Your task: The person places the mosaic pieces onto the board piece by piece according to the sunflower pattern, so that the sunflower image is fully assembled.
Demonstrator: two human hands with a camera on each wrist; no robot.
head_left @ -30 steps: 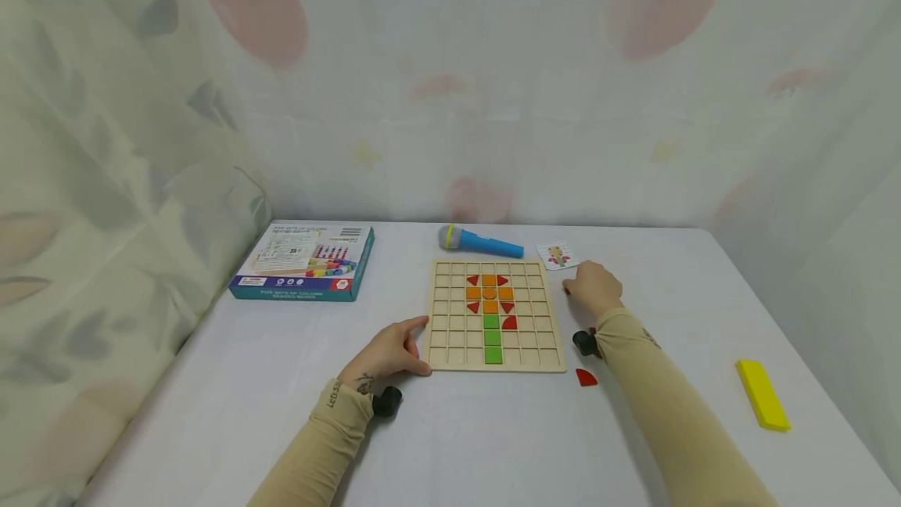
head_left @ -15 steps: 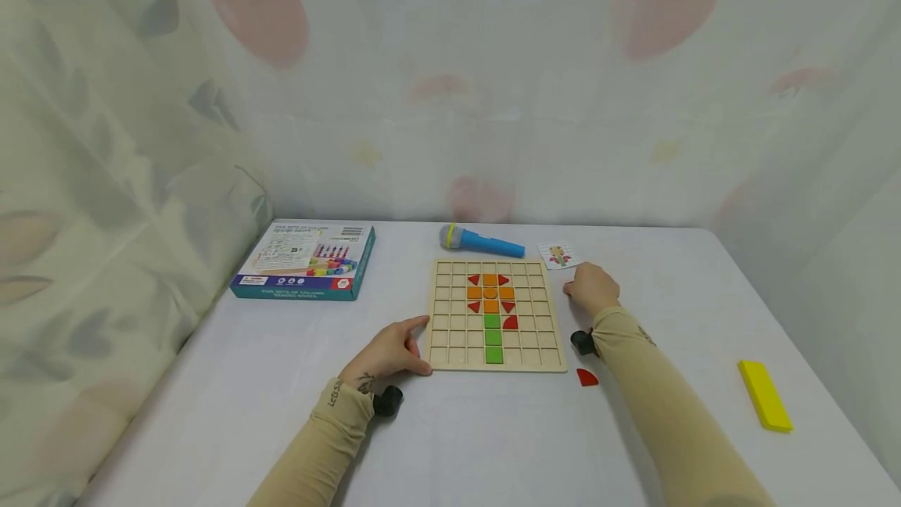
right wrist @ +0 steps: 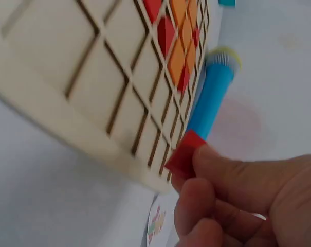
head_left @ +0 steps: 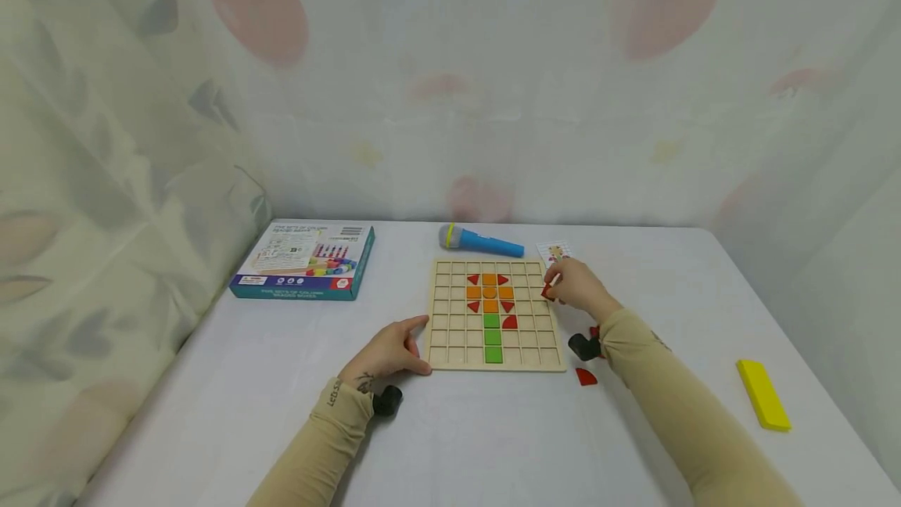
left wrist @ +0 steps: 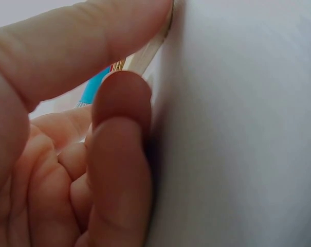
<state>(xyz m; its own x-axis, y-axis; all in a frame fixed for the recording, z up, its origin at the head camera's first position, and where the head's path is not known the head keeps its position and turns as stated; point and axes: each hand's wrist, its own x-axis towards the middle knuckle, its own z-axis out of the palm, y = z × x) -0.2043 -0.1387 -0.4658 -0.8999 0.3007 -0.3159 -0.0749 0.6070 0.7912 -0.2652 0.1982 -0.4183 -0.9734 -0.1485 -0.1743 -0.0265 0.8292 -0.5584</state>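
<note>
In the head view, my left hand (head_left: 385, 350) touches the left edge of a wooden grid board (head_left: 457, 339), thumb by the near corner and index finger farther up. The left wrist view shows its other fingers curled, holding nothing. My right hand (head_left: 579, 288) pinches a small red tile (right wrist: 185, 154) between thumb and fingers, just off the board's right edge. Its exact shape is partly covered. Orange tiles (head_left: 489, 280), red tiles (head_left: 510, 322) and green tiles (head_left: 493, 338) sit in the grid. A pattern card (head_left: 552, 249) lies beyond the right hand, partly hidden.
A red quarter-circle tile (head_left: 586, 377) lies right of the board, with more red pieces partly under the right wrist. Behind the board is a blue toy microphone (head_left: 486, 242). A flat box (head_left: 303, 260) sits at the left, a yellow block (head_left: 763, 395) at the right.
My right hand has moved left from beside the card toward the board's right edge, and a red tile now shows in its fingers. The left hand and the board stay put.
</note>
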